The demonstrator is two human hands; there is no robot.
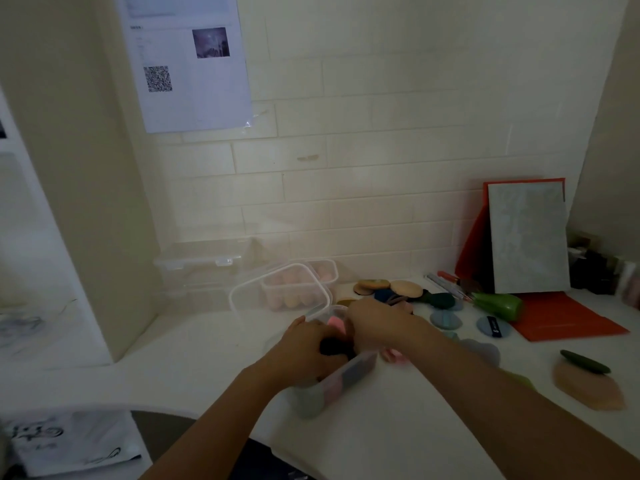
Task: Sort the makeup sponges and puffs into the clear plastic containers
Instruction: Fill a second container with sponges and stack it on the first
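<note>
White counter (207, 368): over a clear container (356, 370), left hand (308, 348) grips a dark sponge (334, 346); right hand (377, 323) beside it, grip unclear.

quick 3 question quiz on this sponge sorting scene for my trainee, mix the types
1. True or false: both the left hand and right hand are at the nearest clear container.
2. What lies on the tan puff at right? A. dark green sponge B. pink sponge C. pen
3. Fill in: the paper on the wall shows a ___ code.
Key: 1 true; 2 A; 3 QR
</note>
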